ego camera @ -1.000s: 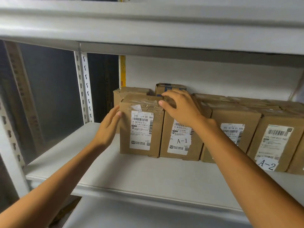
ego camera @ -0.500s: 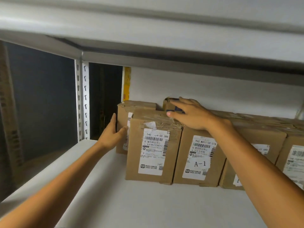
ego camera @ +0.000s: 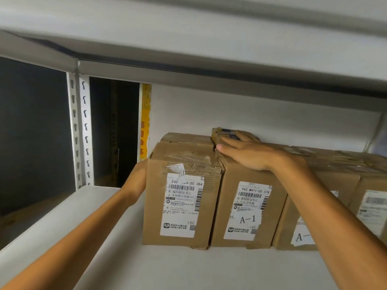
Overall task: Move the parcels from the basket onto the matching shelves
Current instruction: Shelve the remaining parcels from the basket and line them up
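Shelf board (ego camera: 167, 268): parcel (ego camera: 180, 197) is being pressed against the A-1 parcel's (ego camera: 247, 206) left side by the flat left hand (ego camera: 136, 181); flat right hand (ego camera: 247, 155), now shifted atop A-1, is steadying. Placement is judged nearly finished.

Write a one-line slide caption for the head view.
Left hand touches the side of the leftmost parcel while the right hand rests flat atop the A-1 parcel on the white shelf.

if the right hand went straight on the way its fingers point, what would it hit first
Probably the taped top of the leftmost brown cardboard parcel: the right hand lies on the brown A-1 parcel, fingers pointing left. Depth is unclear.
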A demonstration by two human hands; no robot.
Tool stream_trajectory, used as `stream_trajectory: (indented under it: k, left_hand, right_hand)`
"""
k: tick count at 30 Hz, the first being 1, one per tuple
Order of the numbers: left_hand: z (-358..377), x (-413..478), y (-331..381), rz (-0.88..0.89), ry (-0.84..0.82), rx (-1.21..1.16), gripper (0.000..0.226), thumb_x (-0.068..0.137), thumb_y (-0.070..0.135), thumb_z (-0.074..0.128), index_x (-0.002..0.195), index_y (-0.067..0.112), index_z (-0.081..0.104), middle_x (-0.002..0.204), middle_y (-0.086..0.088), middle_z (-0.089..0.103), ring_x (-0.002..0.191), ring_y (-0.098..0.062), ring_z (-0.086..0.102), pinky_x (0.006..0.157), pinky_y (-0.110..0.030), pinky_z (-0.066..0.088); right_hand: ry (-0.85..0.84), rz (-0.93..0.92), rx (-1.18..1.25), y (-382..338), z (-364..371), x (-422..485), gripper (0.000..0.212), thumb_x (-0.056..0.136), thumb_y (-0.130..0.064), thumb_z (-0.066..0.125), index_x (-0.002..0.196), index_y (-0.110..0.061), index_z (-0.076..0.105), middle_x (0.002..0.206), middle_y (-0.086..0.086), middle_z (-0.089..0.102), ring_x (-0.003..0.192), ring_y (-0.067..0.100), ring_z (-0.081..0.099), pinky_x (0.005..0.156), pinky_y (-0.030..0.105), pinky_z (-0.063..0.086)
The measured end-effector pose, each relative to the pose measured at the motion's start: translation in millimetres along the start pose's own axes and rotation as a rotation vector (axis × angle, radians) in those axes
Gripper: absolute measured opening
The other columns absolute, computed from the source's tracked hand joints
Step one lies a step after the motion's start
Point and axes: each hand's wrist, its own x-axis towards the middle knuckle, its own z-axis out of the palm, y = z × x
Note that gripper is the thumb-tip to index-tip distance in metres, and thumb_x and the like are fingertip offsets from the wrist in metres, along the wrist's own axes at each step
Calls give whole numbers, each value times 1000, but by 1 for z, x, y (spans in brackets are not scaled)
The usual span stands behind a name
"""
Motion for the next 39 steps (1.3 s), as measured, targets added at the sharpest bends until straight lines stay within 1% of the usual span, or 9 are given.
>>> stream_trajectory:
  k: [5, 10, 18, 24, 27, 29, 32, 35, 39]
  left_hand:
    - [2, 0, -6, 35, -48, -39, 27, 100, 5, 40, 78, 10, 53, 65, 3, 63, 62, -9, 60, 67, -35, 48]
    - [-6, -9, -18, -11, -145, -207, 47, 105, 27, 18, 91, 21, 62, 78, 5, 72, 74, -15, 70, 61, -23, 55]
    - [-1, -11, -15, 43, -112, -15, 28, 98, 7, 43, 75, 15, 56, 64, 2, 67, 61, -15, 67, 52, -21, 51]
    - [0, -18, -10, 33, -96, 9, 12, 100, 8, 42, 99, 6, 54, 74, 5, 69, 71, -14, 69, 57, -22, 53]
    - [-4, -19, -4, 1, -89, 21, 28, 101, 16, 40, 121, -2, 48, 93, -4, 64, 85, -21, 64, 78, -38, 55]
    - [-8, -22, 1, -15, -55, 30, 33, 100, 23, 39, 126, 5, 50, 103, -8, 64, 95, -24, 63, 88, -46, 51]
    - [-10, -32, 8, -48, -19, 7, 35, 99, 34, 39, 125, 16, 53, 105, -7, 67, 94, -24, 67, 81, -38, 54]
    - [-9, -45, 13, -71, -10, -4, 37, 98, 37, 36, 123, 17, 56, 104, -4, 69, 95, -21, 67, 85, -40, 53]
    - [-2, -68, 24, -121, -10, -33, 42, 96, 44, 29, 128, 29, 52, 121, 4, 63, 111, -18, 59, 97, -45, 44]
  right_hand:
    - [34, -22, 9, 3, 1, -3, 69, 89, -75, 17, 151, -45, 10, 162, -7, -9, 148, 18, -13, 120, 47, -2]
    - [41, -20, 38, 2, 0, -5, 69, 90, -73, 25, 151, -43, 14, 163, -6, -7, 149, 20, -12, 120, 47, -1]
    - [114, -30, 57, 4, 6, -1, 66, 92, -69, 29, 151, -41, 19, 163, -7, 0, 149, 20, -5, 120, 47, 5]
    - [176, -31, 86, 6, 10, 2, 66, 90, -70, 32, 149, -41, 25, 162, -7, 8, 149, 19, 2, 119, 49, 11]
    - [217, -41, 115, 6, 11, 2, 61, 91, -66, 37, 146, -37, 37, 161, -5, 16, 148, 19, 10, 119, 48, 16]
    - [289, -60, 124, 4, 12, -1, 56, 92, -61, 40, 140, -33, 48, 155, -3, 32, 143, 20, 25, 114, 46, 27]
    - [448, -91, 116, 1, 13, -11, 40, 93, -54, 43, 120, -33, 64, 127, -5, 60, 117, 20, 53, 94, 40, 46]
    - [511, -98, 135, -1, 13, -22, 33, 95, -48, 43, 103, -32, 70, 110, -5, 67, 100, 19, 59, 85, 39, 51]
    - [614, -152, 178, 2, 16, -37, 31, 95, -47, 45, 102, -30, 70, 105, -3, 68, 99, 19, 59, 82, 39, 52]
